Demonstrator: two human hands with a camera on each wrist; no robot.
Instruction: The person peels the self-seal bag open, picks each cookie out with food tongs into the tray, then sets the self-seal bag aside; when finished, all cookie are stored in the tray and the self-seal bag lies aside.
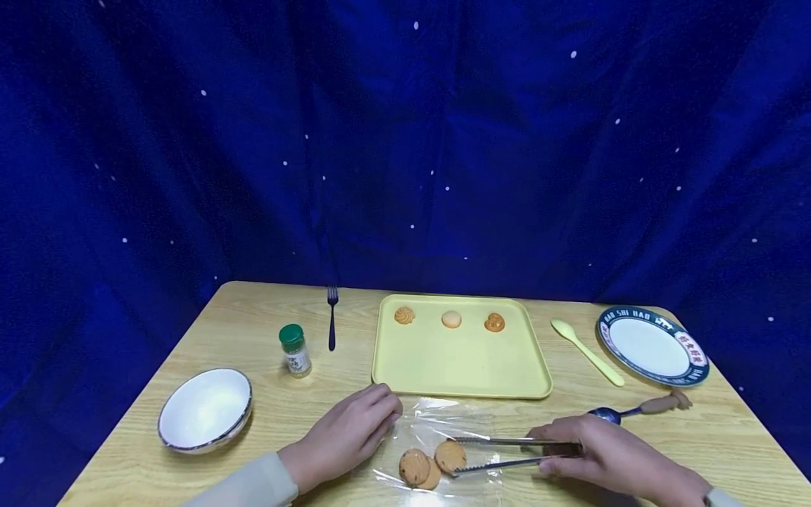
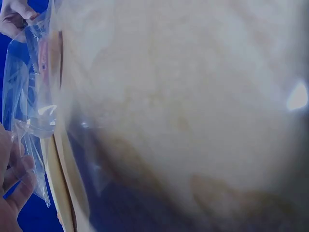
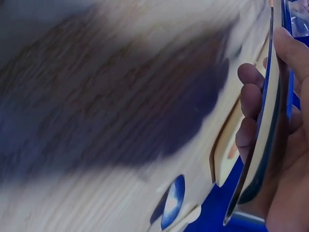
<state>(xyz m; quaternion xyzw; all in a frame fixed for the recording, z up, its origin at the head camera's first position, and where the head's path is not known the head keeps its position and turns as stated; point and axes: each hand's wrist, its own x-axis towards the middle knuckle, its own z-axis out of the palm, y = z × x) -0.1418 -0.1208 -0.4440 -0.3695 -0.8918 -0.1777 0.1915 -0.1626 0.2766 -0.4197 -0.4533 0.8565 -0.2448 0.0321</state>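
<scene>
My left hand pinches the left edge of a clear plastic bag; the bag's film is between its fingers in the left wrist view. Several round cookies lie in the bag, some overlapping. In my right hand is a pair of metal tongs, held near its bend and pointing left into the bag. The tongs' tips stand on either side of one cookie; whether they squeeze it I cannot tell. Beyond the bag, a yellow tray bears three cookies along its far side.
On the left stand a white bowl and a green-capped seasoning jar, with a dark fork behind. To the right are a yellow spoon, a rimmed plate and a wooden-handled metal utensil, partly behind my right hand.
</scene>
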